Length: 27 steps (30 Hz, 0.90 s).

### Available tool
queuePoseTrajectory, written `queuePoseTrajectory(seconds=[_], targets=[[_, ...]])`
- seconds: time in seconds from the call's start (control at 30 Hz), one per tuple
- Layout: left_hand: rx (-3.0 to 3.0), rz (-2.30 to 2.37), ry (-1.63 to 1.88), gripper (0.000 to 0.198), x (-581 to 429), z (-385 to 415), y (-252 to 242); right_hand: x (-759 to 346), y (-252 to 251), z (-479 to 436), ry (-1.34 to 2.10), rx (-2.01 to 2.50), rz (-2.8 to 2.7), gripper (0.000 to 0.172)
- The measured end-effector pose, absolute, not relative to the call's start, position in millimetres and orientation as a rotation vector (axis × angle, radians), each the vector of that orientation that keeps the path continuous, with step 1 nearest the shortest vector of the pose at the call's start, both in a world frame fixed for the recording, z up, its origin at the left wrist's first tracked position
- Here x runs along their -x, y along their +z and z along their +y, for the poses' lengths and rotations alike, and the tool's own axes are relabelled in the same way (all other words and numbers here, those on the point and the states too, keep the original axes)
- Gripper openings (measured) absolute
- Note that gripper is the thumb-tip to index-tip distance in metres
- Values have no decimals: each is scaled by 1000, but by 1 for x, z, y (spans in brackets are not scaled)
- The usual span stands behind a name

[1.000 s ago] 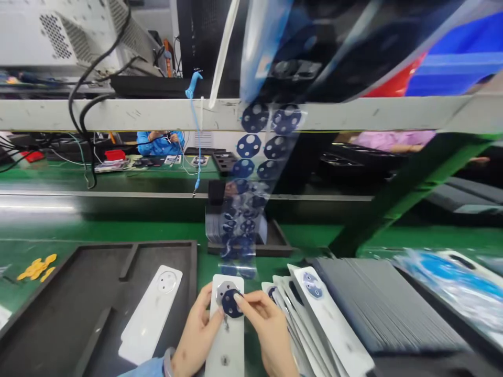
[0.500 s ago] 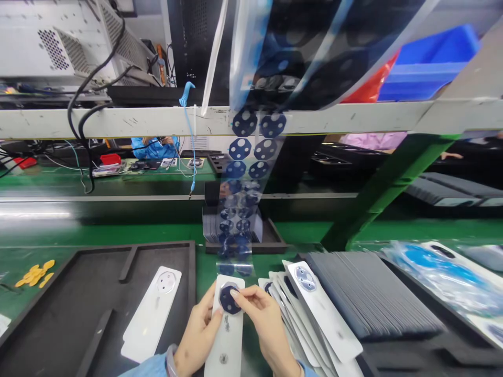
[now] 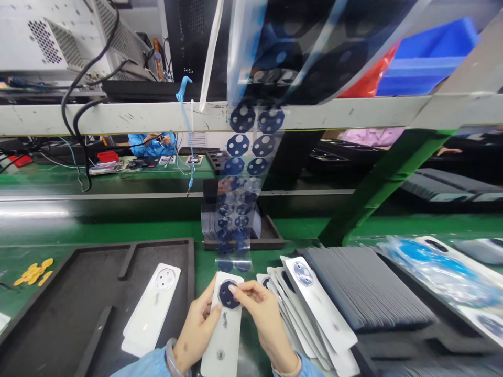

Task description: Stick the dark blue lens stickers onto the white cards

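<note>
My left hand (image 3: 198,327) grips a long white phone back cover (image 3: 223,335) by its left edge, low in the middle of the view. My right hand (image 3: 261,319) pinches a dark blue round film (image 3: 227,294) with holes, pressed on the cover's camera ring. A clear strip of the same blue films (image 3: 243,173) hangs down from the shelf to just above the cover. Another white cover (image 3: 151,309) lies in the black tray (image 3: 78,293) to the left.
A fanned stack of white covers (image 3: 314,309) leans right of my hands, beside a row of grey sheets (image 3: 365,293). Yellow bits (image 3: 33,269) lie on the green mat at left. A white shelf beam (image 3: 118,118) crosses overhead. Another worker in blue (image 3: 151,142) sits far behind.
The blue film has slid up onto the cover's camera ring and now hides it. My hands and the cover shifted slightly left as my head moved.
</note>
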<state>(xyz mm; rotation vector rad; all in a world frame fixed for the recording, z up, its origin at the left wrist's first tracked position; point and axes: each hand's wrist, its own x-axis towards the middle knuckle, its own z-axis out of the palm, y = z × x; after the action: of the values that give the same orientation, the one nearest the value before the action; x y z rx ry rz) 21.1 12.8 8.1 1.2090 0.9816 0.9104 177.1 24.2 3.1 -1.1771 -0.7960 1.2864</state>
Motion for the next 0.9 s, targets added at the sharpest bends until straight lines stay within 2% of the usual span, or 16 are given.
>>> queuePoseTrajectory(seconds=[0.5,0.7,0.9], targets=[[-1259,997,936,65,-18,16,4,-175,4,25,1271,1175,-805,38],[-1211,1009,911,70,-17,17,2,-173,2,24,1251,1162,-820,37],[-1199,1018,995,61,-18,20,10,-171,-1,25,1243,1145,-843,35]])
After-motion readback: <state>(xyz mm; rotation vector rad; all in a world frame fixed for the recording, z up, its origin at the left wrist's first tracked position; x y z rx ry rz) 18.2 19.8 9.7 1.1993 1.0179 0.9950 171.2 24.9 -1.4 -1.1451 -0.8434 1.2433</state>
